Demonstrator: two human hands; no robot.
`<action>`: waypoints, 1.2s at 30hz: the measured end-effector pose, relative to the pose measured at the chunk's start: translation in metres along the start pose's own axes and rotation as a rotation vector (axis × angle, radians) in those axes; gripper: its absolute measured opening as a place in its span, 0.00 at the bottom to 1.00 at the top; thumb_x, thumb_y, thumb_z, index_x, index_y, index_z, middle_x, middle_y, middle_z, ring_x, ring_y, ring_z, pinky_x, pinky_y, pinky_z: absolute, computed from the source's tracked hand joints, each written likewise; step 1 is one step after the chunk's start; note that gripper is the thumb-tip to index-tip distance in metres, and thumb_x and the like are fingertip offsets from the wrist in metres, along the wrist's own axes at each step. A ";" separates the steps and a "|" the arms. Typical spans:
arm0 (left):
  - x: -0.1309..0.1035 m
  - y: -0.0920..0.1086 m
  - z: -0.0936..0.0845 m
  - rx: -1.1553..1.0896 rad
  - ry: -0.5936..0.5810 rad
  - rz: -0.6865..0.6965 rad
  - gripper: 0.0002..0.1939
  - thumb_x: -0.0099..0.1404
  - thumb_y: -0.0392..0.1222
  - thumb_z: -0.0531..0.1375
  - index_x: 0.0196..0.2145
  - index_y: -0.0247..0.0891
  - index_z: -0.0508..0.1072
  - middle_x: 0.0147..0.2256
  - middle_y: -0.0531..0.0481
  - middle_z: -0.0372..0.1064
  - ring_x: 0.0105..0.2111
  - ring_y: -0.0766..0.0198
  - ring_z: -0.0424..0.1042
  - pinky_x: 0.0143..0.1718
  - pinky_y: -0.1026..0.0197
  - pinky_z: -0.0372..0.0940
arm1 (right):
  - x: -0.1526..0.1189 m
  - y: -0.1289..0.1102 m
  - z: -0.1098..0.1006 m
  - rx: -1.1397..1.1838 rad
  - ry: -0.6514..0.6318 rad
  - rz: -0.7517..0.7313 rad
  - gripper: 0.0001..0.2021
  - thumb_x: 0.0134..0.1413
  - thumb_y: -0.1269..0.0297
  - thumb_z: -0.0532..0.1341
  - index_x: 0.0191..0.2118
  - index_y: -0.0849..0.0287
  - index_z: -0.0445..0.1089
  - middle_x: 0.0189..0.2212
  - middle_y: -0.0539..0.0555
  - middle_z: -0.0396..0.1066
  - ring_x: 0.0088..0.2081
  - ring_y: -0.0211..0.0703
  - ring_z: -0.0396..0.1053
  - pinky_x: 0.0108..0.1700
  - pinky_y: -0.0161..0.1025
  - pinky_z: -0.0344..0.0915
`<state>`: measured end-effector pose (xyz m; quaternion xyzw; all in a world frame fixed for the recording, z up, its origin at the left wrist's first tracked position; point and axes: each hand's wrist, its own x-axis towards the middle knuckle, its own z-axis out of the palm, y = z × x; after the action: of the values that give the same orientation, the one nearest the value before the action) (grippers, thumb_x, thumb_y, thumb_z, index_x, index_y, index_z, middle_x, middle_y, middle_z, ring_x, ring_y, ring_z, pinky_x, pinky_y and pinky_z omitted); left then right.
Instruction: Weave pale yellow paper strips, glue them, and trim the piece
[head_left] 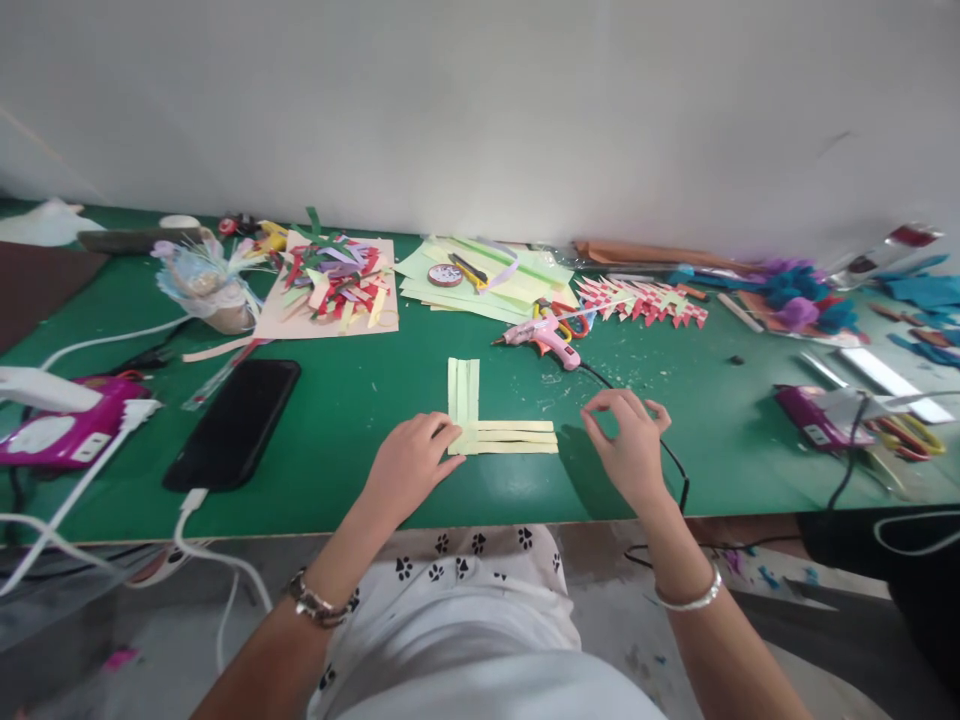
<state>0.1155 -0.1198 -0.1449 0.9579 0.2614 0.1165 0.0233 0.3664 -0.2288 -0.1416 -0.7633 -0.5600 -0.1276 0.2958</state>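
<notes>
Pale green paper strips [463, 388] run away from me on the green table, and cream strips [517, 437] run to the right, the two sets meeting in an L at the near left corner. The fingertips of my left hand [415, 455] rest on that corner, thumb and fingers slightly apart. To the right of the strips, my right hand [628, 440] is raised above the table, thumb and index tip close together in a ring; whether anything small is between them cannot be made out. A pink glue gun [546, 338] lies beyond the strips.
A black phone [236, 425] and a magenta power strip [71, 425] lie at the left. Behind are a pile of coloured paper scraps [349, 285], green sheets [431, 262] and a red-white woven strip [645, 300]. The gun's black cord [675, 458] passes beside my right hand.
</notes>
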 end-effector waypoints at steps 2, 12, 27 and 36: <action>0.000 -0.006 0.001 0.023 0.005 0.011 0.07 0.64 0.41 0.55 0.38 0.36 0.68 0.38 0.46 0.67 0.36 0.59 0.67 0.33 0.58 0.62 | 0.002 -0.002 0.000 0.041 -0.018 -0.007 0.06 0.54 0.68 0.53 0.29 0.56 0.66 0.29 0.48 0.71 0.34 0.40 0.68 0.50 0.45 0.43; 0.002 0.006 0.007 -0.033 0.079 -0.283 0.19 0.62 0.54 0.54 0.41 0.35 0.69 0.40 0.45 0.68 0.39 0.56 0.67 0.34 0.57 0.64 | 0.006 -0.002 0.005 0.193 -0.042 -0.059 0.11 0.54 0.58 0.57 0.26 0.56 0.68 0.21 0.50 0.69 0.27 0.41 0.66 0.37 0.40 0.60; 0.011 0.028 0.016 0.016 0.054 -0.523 0.15 0.62 0.47 0.55 0.44 0.37 0.66 0.42 0.44 0.65 0.41 0.55 0.67 0.34 0.60 0.63 | 0.003 -0.009 0.013 0.266 -0.122 -0.066 0.11 0.56 0.58 0.56 0.27 0.57 0.67 0.20 0.49 0.68 0.25 0.39 0.65 0.35 0.38 0.60; 0.023 -0.014 -0.001 -0.119 -0.054 -0.351 0.16 0.64 0.44 0.51 0.47 0.35 0.66 0.43 0.44 0.65 0.33 0.62 0.69 0.28 0.63 0.63 | 0.044 0.007 0.006 0.109 -0.123 -0.101 0.20 0.58 0.52 0.51 0.21 0.58 0.62 0.18 0.50 0.64 0.20 0.37 0.59 0.26 0.35 0.53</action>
<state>0.1274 -0.0961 -0.1411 0.8974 0.4163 0.1002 0.1069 0.3871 -0.1918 -0.1253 -0.7232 -0.6212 -0.0647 0.2950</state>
